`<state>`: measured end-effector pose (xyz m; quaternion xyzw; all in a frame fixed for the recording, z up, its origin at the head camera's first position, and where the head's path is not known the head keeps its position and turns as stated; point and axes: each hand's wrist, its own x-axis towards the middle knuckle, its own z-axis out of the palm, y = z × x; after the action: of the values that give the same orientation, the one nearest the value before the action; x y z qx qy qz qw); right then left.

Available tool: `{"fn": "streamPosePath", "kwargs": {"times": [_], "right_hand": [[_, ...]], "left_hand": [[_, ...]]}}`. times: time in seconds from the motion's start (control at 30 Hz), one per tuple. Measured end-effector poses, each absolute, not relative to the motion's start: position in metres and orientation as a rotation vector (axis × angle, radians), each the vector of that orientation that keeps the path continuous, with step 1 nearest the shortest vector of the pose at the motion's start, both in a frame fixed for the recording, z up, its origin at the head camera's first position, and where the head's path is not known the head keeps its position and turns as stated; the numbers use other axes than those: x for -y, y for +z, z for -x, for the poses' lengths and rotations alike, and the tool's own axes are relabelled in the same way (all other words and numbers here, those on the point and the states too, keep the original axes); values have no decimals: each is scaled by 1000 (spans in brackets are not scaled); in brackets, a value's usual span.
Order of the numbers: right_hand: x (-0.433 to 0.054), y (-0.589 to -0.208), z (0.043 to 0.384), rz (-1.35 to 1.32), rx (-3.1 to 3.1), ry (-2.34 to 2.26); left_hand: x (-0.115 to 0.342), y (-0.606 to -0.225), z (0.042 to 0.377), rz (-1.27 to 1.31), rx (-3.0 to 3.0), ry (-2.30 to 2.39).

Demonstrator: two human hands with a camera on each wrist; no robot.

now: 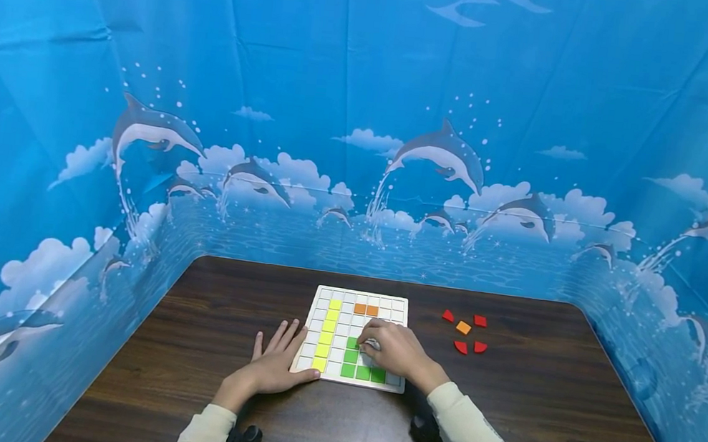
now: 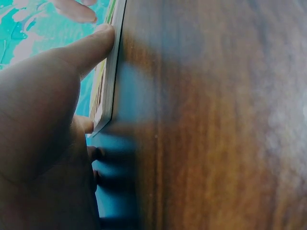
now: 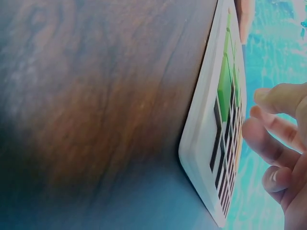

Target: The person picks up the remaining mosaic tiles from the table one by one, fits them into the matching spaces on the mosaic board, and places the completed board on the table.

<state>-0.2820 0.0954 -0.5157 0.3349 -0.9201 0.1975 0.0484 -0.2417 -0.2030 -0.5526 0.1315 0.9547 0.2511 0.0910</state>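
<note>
A white square-grid board (image 1: 338,327) lies on the table, carrying a column of yellow tiles (image 1: 326,332), two orange tiles (image 1: 360,309) side by side and several green tiles (image 1: 363,373). My left hand (image 1: 277,368) is spread at the board's left side, with its thumb on the near-left corner; the left wrist view shows that thumb (image 2: 96,45) against the board's edge. Over the green tiles, my right hand (image 1: 395,348) reaches down with bent fingers. In the right wrist view its fingers (image 3: 261,139) curve above the board, with no piece visible between them.
Right of the board lie several loose red pieces (image 1: 480,321) around one orange square (image 1: 463,327). The dark wooden table (image 1: 528,412) is bordered by a blue dolphin-print curtain (image 1: 315,102). A black wrist device (image 1: 244,441) sits at the left wrist.
</note>
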Motion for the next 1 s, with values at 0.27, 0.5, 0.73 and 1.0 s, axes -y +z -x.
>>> {"fn": "streamPosePath", "kwargs": {"times": [0.27,0.5,0.73,1.0], "right_hand": [[-106,-510,278,-978,2774,604],[-121,-509,275,-947,2755,567],[-137,-509,272,-895,2759,571],[-158,-506,270,-800,2800,564]], "left_hand": [[198,-537,236,-383,-2828,728],[198,-538,236,-354,-2816,723],[203,-557,243,-396,-2852,734],[201,-548,239,-385,-2829,747]]}}
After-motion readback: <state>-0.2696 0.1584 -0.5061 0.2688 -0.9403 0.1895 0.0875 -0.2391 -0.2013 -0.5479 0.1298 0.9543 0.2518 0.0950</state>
